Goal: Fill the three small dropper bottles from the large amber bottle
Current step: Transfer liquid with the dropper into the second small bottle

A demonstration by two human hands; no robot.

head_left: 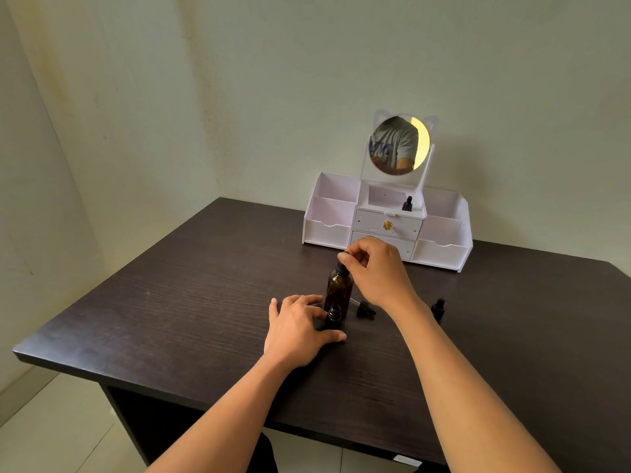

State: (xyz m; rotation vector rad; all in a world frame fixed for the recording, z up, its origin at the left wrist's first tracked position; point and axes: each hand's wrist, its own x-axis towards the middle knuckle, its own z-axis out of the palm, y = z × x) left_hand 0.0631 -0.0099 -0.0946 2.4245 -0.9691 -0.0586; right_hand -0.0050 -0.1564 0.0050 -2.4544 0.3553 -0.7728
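In the head view, the large amber bottle (pixel 339 288) is seen upright on the table (pixel 170 302), and a small dark top (pixel 342 257) at its mouth is pinched by the right hand (pixel 375 271); whether this is a cap or a dropper bulb cannot be told. The open dropper bottle (pixel 334 315) in front is clasped between thumb and fingers of the left hand (pixel 295 327), while a second dropper bottle (pixel 438 308) is set to the right and a third dropper bottle (pixel 407 203) in the white organizer (pixel 327 230). The top is best lifted straight, with the open bottle held firm.
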